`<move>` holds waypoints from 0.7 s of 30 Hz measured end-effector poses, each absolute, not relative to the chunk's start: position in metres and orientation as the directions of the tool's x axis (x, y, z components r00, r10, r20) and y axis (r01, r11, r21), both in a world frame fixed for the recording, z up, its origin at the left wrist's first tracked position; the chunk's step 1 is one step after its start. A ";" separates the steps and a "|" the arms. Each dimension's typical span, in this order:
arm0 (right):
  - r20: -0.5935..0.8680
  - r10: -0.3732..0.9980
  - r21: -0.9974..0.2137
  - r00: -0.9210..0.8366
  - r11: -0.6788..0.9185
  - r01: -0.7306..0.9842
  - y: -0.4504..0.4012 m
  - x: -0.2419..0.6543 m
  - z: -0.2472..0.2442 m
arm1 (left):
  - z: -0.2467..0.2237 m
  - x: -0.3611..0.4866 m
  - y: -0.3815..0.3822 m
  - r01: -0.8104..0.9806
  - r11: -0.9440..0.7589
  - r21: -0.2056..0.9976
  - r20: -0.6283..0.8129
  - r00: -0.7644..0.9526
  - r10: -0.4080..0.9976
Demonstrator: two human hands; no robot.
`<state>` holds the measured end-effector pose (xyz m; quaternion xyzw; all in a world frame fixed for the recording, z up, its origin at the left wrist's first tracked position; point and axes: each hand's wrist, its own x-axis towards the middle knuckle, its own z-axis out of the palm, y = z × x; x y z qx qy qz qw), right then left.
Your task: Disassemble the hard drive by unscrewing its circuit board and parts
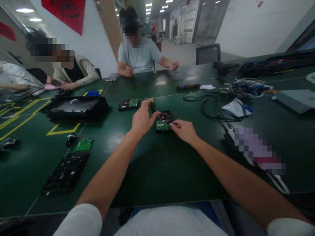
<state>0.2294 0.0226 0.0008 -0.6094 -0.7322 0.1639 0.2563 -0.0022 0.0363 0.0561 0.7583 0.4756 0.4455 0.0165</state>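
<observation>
In front of me on the table lies a hard drive (164,126) with its green circuit board showing. My left hand (141,119) is at its left side, fingers curled round a dark and yellow screwdriver handle (153,106); the thumb reaches the drive's edge. The screwdriver's tip is hidden. At the right edge of the drive, my right hand (184,130) pinches it between thumb and fingers. A second hard drive (128,104) lies beyond my left hand. Nearer me at the left are a loose green circuit board (84,144) and several black drives (65,173) side by side.
A black tray (73,106) stands at the left by yellow tape marks, with a small black object (71,140) in front. Cables (211,105), a pen-like tool (188,86) and a grey metal box (296,101) occupy the right. Co-workers (140,52) sit across the table.
</observation>
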 end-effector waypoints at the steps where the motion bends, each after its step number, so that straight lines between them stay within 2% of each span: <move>1: 0.174 0.977 -0.555 -0.124 0.201 0.807 0.022 0.229 0.001 | 0.056 -0.001 0.036 0.686 -0.552 0.475 0.661 0.137 0.738; 5: 0.176 0.979 -0.567 -0.107 0.189 0.801 0.022 0.229 0.000 | 0.062 0.001 0.035 0.538 -0.617 0.574 0.666 0.133 0.734; 10: 0.164 0.979 -0.557 -0.121 0.193 0.808 0.023 0.230 0.000 | 0.068 -0.003 0.035 0.607 -0.638 0.474 0.713 0.161 0.683; 14: 0.168 0.977 -0.552 -0.134 0.206 0.808 0.023 0.231 0.001 | 0.061 -0.004 0.037 0.688 -0.601 0.407 0.694 0.196 0.693; 18: 0.170 0.975 -0.547 -0.141 0.213 0.810 0.021 0.231 0.003 | 0.056 -0.001 0.036 0.695 -0.576 0.430 0.678 0.172 0.714; 21: 0.162 0.978 -0.555 -0.131 0.200 0.807 0.020 0.230 0.004 | 0.059 0.001 0.035 0.610 -0.616 0.499 0.687 0.155 0.710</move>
